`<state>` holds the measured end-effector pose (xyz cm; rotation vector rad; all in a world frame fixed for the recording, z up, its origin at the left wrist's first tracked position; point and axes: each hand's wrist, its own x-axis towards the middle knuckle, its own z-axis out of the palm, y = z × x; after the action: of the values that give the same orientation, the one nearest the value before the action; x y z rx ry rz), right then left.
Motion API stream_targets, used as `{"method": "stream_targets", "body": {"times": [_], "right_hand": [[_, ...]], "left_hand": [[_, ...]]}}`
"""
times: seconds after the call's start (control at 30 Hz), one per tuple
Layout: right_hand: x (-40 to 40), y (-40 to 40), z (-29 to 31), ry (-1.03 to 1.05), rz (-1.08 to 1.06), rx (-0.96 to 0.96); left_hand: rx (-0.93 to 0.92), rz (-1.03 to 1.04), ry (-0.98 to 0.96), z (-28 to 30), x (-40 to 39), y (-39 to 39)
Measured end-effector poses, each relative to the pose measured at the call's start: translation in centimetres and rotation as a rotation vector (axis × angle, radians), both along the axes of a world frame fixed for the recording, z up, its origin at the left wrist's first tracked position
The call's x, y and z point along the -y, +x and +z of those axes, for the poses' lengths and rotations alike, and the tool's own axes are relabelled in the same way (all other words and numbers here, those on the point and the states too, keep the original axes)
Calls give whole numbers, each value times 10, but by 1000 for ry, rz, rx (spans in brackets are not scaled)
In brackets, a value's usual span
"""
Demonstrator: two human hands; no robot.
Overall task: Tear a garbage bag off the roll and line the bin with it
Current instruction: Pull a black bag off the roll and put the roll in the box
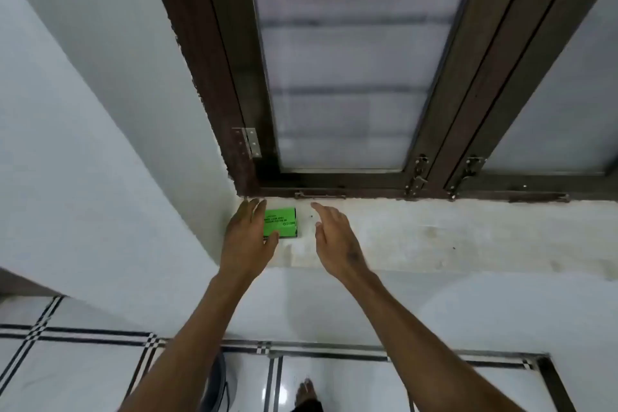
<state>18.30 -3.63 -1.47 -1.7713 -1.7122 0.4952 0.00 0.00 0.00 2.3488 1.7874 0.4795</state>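
Your two bare arms reach up from the bottom of the frame toward a white window ledge (434,237) that runs across the middle. On that ledge, left of centre and close to the corner where the side wall meets it, lies the green roll of garbage bags (281,222), its label printed in dark letters too small to read.

Your left hand (245,241) is at the roll's left edge, fingers straight and reaching past it toward the window frame, thumb lying against the roll's near left corner. The hand is relaxed rather than clenched; whether it has any real hold on the roll cannot be told from this angle.

Your right hand (336,239) hovers just right of the roll, apart from it, fingers straight and spread, grasping nothing.

Above the ledge, a dark brown window frame (230,90) holds frosted panes (347,53), with a metal hinge (250,142) at its lower left and latches (419,174) along the bottom rail.

At the bottom of the frame lies white floor tile with black striped borders (83,333). A curved grey edge of what may be the bin (219,385) shows between your forearms, and a bare foot (306,390) stands just right of it.
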Motion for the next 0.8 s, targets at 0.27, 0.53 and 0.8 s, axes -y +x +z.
{"method": "stream_targets", "body": {"times": [0.27, 0.53, 0.8], "right_hand": [[-44, -3, -15, -194, 81, -120], [-55, 17, -17, -284, 323, -123], [-35, 50, -7, 2, -54, -105]], "left_hand": [[-155, -56, -147, -12, -30, -7], [-54, -191, -191, -12, -38, -14], [-113, -271, -219, 21, -41, 20]]}}
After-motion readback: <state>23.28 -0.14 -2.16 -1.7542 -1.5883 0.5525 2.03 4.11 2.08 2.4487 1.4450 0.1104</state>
